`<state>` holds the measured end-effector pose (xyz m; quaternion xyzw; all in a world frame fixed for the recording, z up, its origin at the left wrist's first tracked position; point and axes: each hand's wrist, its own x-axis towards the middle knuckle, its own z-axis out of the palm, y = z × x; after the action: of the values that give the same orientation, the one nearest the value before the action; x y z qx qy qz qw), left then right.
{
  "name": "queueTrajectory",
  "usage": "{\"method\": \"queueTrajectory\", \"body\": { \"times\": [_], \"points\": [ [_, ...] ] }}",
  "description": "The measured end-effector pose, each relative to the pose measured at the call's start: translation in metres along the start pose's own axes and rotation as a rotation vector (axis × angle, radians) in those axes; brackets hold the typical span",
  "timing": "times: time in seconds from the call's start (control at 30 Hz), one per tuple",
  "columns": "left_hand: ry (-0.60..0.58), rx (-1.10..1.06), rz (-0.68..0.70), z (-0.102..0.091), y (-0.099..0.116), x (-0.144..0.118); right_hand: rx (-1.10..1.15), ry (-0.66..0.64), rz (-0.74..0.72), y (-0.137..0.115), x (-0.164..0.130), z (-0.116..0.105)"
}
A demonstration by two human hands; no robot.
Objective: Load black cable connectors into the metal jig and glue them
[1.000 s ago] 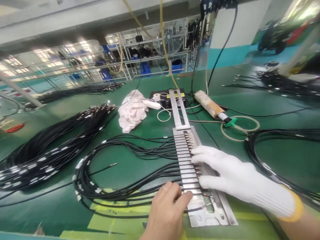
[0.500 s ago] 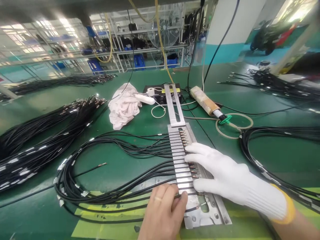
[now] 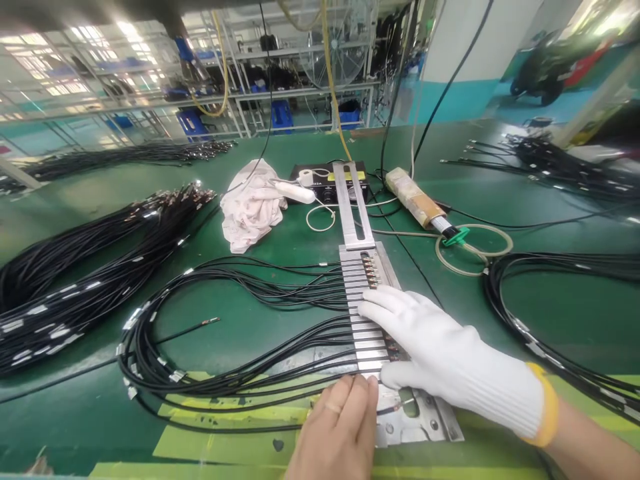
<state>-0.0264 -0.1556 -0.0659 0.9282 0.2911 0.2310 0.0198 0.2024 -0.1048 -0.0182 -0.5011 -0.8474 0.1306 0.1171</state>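
A metal fixture plate (image 3: 367,363) lies lengthwise in front of me, with a row of thin black cables (image 3: 310,341) laid side by side across its slots. Their stripped, crimped ends (image 3: 370,270) show along its right side. My bare left hand (image 3: 340,423), with a ring on one finger, is closed over the lowest cable at the fixture's near end; that cable's tip pokes out on the right. In a white glove with a yellow cuff, my right hand (image 3: 430,347) rests with fingers stretched out over the middle cables, its thumb apart and lower down. It hides several cable ends.
Behind the fixture stand a slotted metal bar (image 3: 353,207) and a black control box (image 3: 320,180). A crumpled cloth (image 3: 253,207) and a taped syringe-like dispenser (image 3: 415,200) lie on either side. Cable bundles (image 3: 100,280) cover the left, with coiled cables (image 3: 505,293) at right.
My right hand has slid left across the cables, its fingers now further onto the plate. My left fingers have drawn closer together at the lowest cable. The view has shifted slightly.
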Motion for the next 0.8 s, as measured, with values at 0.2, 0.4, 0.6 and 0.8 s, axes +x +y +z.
{"method": "queueTrajectory", "body": {
  "times": [0.2, 0.4, 0.6, 0.8],
  "points": [
    [0.093, -0.065, -0.097, -0.014, 0.006, 0.002, 0.112, 0.014, 0.039, 0.001, 0.000, -0.004],
    [0.032, -0.235, -0.234, -0.023, -0.001, -0.007, 0.356, -0.012, 0.231, 0.004, -0.005, -0.020],
    [0.177, -0.411, -0.431, -0.020, -0.005, 0.004, 0.553, -0.016, 0.232, 0.016, -0.010, -0.036],
    [0.255, -0.458, -0.480, -0.011, -0.003, 0.007, 0.593, -0.108, 0.225, 0.016, -0.012, -0.035]
  ]
}}
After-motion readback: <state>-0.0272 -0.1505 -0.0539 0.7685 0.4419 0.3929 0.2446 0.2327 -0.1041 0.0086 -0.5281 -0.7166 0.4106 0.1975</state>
